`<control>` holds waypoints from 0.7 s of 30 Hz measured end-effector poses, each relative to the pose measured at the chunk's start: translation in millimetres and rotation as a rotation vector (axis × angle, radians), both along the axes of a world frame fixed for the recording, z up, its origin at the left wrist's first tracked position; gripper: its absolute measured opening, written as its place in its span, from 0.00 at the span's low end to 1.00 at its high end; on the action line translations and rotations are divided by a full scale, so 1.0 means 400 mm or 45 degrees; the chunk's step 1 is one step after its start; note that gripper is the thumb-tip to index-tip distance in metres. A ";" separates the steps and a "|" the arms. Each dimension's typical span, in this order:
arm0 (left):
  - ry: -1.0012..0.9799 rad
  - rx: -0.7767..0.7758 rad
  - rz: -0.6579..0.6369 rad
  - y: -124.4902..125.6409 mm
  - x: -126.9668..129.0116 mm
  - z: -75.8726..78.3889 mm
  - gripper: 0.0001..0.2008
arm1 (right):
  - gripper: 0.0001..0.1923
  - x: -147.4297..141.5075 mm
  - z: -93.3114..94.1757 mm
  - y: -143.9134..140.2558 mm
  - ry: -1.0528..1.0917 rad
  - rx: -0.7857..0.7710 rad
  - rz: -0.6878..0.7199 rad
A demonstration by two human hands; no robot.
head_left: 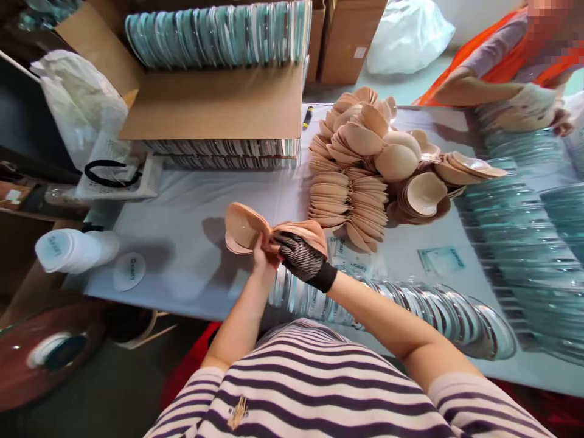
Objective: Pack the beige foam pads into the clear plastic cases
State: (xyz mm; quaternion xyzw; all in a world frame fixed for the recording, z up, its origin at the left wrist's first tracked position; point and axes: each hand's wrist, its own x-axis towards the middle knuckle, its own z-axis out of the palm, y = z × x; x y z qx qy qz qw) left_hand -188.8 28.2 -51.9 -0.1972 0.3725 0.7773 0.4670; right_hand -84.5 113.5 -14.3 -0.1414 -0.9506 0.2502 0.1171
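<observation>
A person in a striped top (314,377) works at a pale table (182,188), both hands closed on nested beige cups (243,224) held just above it; the bare left hand (264,252) grips near the middle, between two bundles that fan out to either side, while the right hand (301,255), in a dark mesh glove, is wrapped over the right bundle; the fingertips overlap, so which finger pinches which layer is hard to tell; the step in hand looks like gathering or sorting these cups, and the next move probably calls for a firm, even grip so that the layers stay nested

The widest visible stretch of tabletop lies to the left, as far as a white round lid (129,272) near the front edge; ahead and right, a heap of cups (349,194) crowds in; a row of clear round packs (392,298) lines the near edge beside the right forearm, and a cardboard box (214,106) bounds the far left side
</observation>
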 end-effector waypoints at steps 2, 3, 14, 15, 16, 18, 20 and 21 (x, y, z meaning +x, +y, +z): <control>0.032 0.026 0.079 -0.038 -0.031 0.003 0.15 | 0.22 0.029 -0.017 0.028 0.046 0.004 -0.102; 0.060 0.030 0.127 -0.058 -0.041 0.002 0.14 | 0.28 0.040 -0.038 0.042 0.072 -0.030 -0.195; -0.142 -0.265 0.288 -0.134 -0.033 -0.121 0.17 | 0.19 -0.041 -0.271 0.083 -0.150 -1.078 -0.480; -0.154 -0.295 0.329 -0.126 -0.046 -0.128 0.16 | 0.18 -0.058 -0.264 0.092 -0.195 -0.983 -0.490; -0.175 -0.338 0.355 -0.119 -0.059 -0.136 0.14 | 0.19 -0.073 -0.257 0.101 -0.244 -0.890 -0.495; -0.241 -0.448 0.361 -0.105 -0.083 -0.155 0.10 | 0.19 -0.096 -0.251 0.117 -0.362 -0.724 -0.517; -0.308 -0.539 0.327 -0.094 -0.097 -0.183 0.09 | 0.18 -0.103 -0.258 0.130 -0.463 -0.557 -0.566; -0.324 -0.556 0.308 -0.088 -0.099 -0.198 0.10 | 0.18 -0.101 -0.267 0.134 -0.470 -0.484 -0.585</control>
